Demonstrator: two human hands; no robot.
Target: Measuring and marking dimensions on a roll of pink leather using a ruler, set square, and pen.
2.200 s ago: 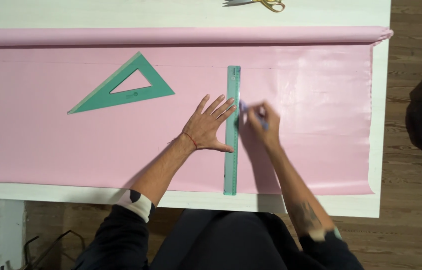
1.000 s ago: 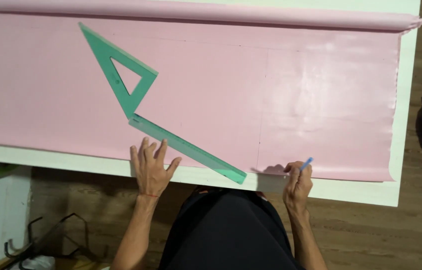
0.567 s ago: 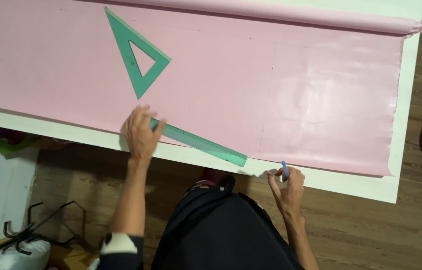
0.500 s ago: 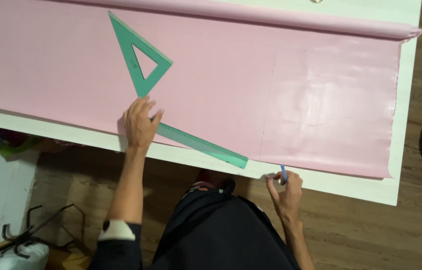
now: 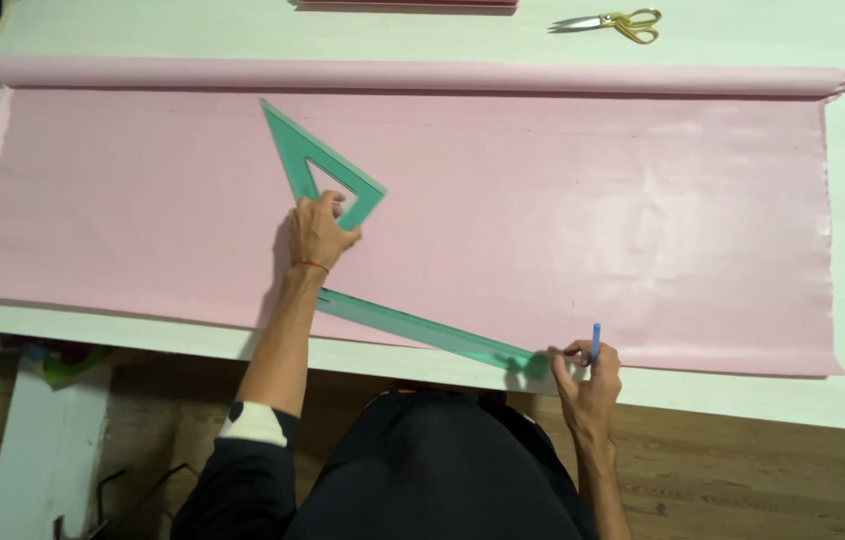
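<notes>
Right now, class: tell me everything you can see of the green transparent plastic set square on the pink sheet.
The green transparent plastic set square is a flat triangle with a triangular cut-out in its middle. It lies flat on the pink sheet, its long point aimed at the pink roll. The left hand rests on its lower corner, near the long green ruler.

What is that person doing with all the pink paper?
A person leans over a white table where a big pink sheet is unrolled. Their left hand rests on a green triangle. Their right hand holds a blue pen at the end of a long green ruler near the sheet's front edge. Scissors lie at the table's far side.
</notes>
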